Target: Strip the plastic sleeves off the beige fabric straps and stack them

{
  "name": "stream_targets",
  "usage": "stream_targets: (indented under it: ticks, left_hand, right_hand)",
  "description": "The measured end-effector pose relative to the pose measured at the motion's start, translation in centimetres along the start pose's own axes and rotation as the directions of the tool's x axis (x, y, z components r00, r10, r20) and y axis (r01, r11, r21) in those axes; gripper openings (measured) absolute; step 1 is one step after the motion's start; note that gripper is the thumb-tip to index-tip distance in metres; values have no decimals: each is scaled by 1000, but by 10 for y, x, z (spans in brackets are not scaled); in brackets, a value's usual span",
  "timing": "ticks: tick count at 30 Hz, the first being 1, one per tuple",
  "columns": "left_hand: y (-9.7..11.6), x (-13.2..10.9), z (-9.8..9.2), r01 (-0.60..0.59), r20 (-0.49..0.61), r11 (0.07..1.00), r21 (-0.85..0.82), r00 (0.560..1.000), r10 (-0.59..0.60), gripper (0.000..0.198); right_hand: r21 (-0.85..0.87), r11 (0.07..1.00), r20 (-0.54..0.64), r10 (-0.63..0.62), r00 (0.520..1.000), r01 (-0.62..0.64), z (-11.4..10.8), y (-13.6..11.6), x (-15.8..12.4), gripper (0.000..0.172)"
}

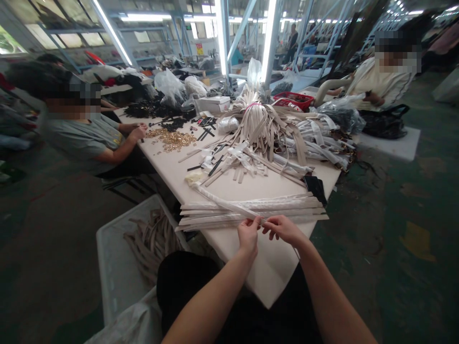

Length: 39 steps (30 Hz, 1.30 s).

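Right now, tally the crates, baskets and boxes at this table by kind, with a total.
White plastic crate: 1
Red rectangular plastic basket: 1
White cardboard box: 1
Total: 3

A white plastic crate [114, 267] of beige straps stands beside the worktop [265, 267], where gold buckles [167, 139] lie heaped before a seated co-worker [84, 138].
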<state>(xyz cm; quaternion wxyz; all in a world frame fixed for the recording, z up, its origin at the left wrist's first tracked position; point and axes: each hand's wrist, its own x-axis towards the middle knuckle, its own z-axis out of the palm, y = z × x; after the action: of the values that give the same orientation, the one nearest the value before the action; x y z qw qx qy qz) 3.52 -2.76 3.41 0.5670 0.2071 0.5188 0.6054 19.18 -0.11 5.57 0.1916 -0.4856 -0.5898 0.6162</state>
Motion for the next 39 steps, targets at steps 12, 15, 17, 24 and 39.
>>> stream_targets:
  ticks: [12, 15, 17, 24, 39]
  left_hand:
    - [-7, -2, 6, 80, 42, 997, -9, 996, -80, 46]
    - [-20, -9, 16, 102, 55, 995, 22, 993, -103, 46]
    - [-24, -11, 23, 125, 61, 992, 32, 990, -127, 46]
    - [-10, 2, 33, 291, 186, 939, -182, 948, -258, 49]
    - [-41, -29, 47, 255, 190, 942, -220, 958, -214, 46]
  right_hand:
    - [-52, 996, 42, 73, 996, -71, -37, 8, -30, 50]
    - [-66, 992, 14, 106, 994, -104, -41, 10, -35, 53]
    - [-64, 992, 7, 106, 994, -106, -44, 12, -39, 55]
    - [34, 994, 17, 99, 995, -99, -67, 22, -71, 54]
    - [51, 993, 72, 99, 992, -103, -62, 38, -73, 52]
